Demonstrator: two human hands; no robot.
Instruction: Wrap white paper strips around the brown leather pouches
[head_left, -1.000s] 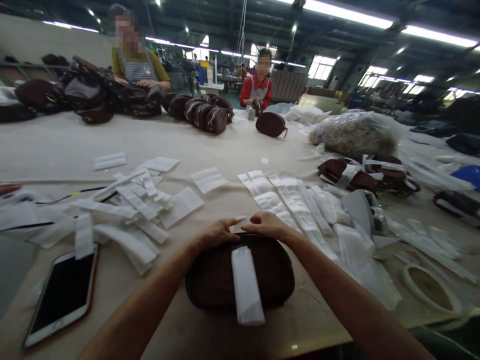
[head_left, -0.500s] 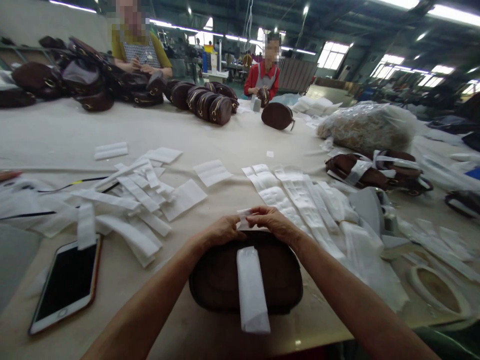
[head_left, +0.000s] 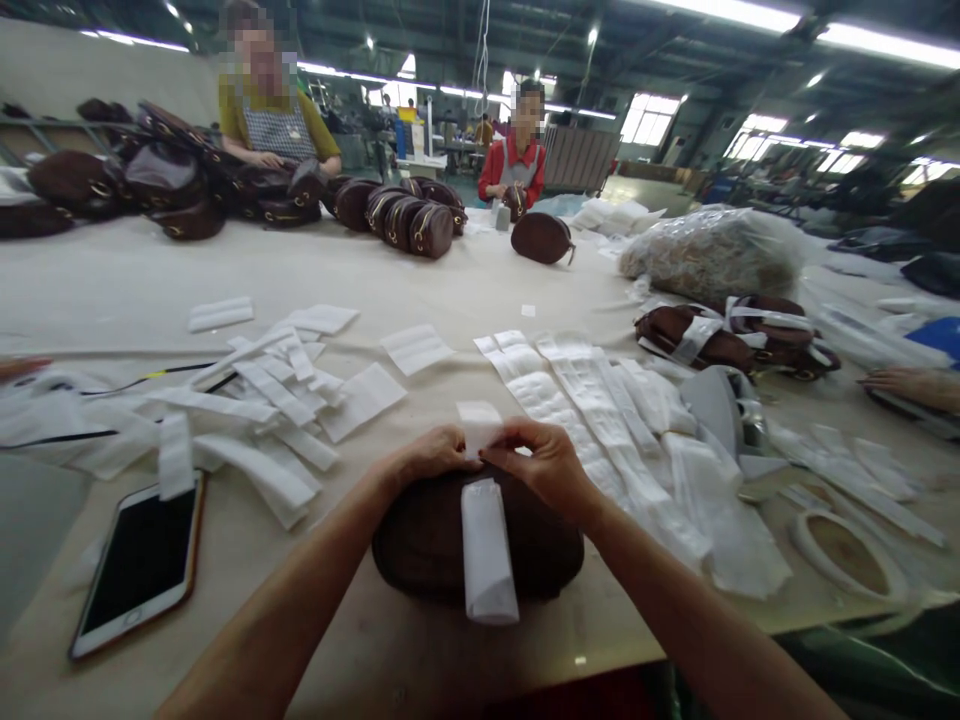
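A dark brown oval bag [head_left: 420,545] lies on the table right in front of me. A white foam strip [head_left: 486,545] runs over its top, front to back. My left hand [head_left: 427,455] and my right hand [head_left: 544,460] meet at the bag's far edge. Both pinch the raised far end of the white strip [head_left: 480,425] between fingers and thumbs. Rows of white foam strips [head_left: 592,400] lie just beyond my right hand.
A smartphone [head_left: 139,560] lies at the near left beside a loose heap of white strips [head_left: 247,410]. Wrapped brown bags [head_left: 735,335] and a clear plastic sack [head_left: 712,250] sit at the right. Two people work at the far side by piled brown bags [head_left: 405,225]. Another person's hand [head_left: 911,385] rests at far right.
My hands went from resting on the bag's far edge to pinching the strip's far end and lifting it upright. Another person's hand has come in at the far right.
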